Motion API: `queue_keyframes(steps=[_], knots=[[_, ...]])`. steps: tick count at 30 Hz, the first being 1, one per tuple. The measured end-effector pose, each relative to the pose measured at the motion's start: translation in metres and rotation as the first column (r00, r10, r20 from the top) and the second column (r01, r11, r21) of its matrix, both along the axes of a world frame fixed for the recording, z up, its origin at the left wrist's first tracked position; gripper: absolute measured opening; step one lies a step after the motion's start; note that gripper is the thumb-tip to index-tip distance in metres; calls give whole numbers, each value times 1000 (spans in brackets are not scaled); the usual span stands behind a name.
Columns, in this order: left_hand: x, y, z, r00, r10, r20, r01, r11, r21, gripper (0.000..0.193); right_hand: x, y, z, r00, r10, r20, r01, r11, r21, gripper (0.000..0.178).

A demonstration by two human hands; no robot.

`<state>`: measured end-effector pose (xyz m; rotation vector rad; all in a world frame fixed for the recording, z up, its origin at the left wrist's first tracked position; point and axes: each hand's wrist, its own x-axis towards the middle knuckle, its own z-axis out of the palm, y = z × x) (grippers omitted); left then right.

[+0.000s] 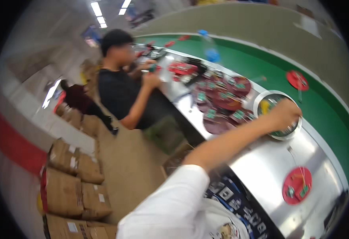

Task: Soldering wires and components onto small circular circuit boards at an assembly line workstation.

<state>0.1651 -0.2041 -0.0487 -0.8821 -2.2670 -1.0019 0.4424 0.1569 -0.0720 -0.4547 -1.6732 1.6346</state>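
My left hand (286, 114) reaches into a white round tub (258, 104) on the metal worktop. Its fingers point down and are blurred and partly hidden, so I cannot tell what they grip. Inside the tub lie small mixed parts, with a yellow piece (265, 106) beside the hand. Just left of the tub is a heap of dark red discs (219, 126) carrying small green boards and wires. Nearer to me, one bright red disc (297, 175) with a green board and wires lies on the worktop. My right hand is out of the picture.
A green conveyor belt (321, 107) runs behind the metal worktop (258, 167), carrying another red disc (297, 80) and a blue-capped bottle (210, 47). To the left, a co-worker in black (116, 91) handles something small. Cardboard cartons (63, 191) stand on the floor.
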Motion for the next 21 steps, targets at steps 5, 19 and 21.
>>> queue_keyframes(steps=[5,19,21], knots=[[85,18,38,993,-81,-86,77,996,-47,15,17,13,-44,930,300,-211,-350,899,-265,39],[143,99,-16,981,-187,-57,184,981,-58,17,44,-11,-26,806,552,214,-590,777,221,53],[144,99,-20,981,-180,-74,176,983,-54,18,33,-10,-23,784,585,207,-620,735,273,52]])
